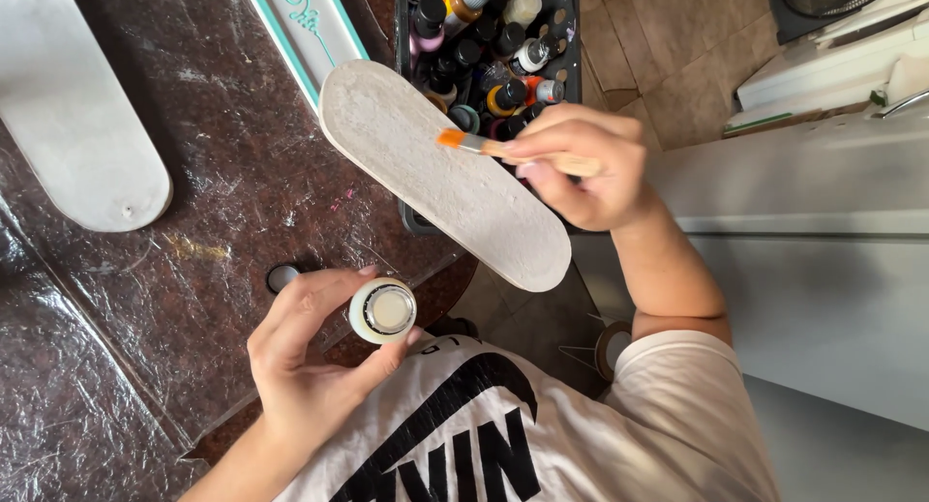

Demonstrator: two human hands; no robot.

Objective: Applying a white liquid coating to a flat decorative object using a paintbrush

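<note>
The left hand (pixel 310 352) gripped a small open white bottle (pixel 382 310) in its fingers, just below the oval white board (pixel 440 173). The right hand (pixel 585 163) pinched a wooden brush (pixel 513 152), its orange bristles touching the board, which leaned over a crate of paint bottles (pixel 489 37) beside the dark counter (pixel 213 173)

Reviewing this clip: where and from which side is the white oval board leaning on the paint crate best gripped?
Grip the white oval board at its lower rounded end, coming from the person's side: that end overhangs the table freely, while the upper end lies against the crate of paint bottles.
</note>
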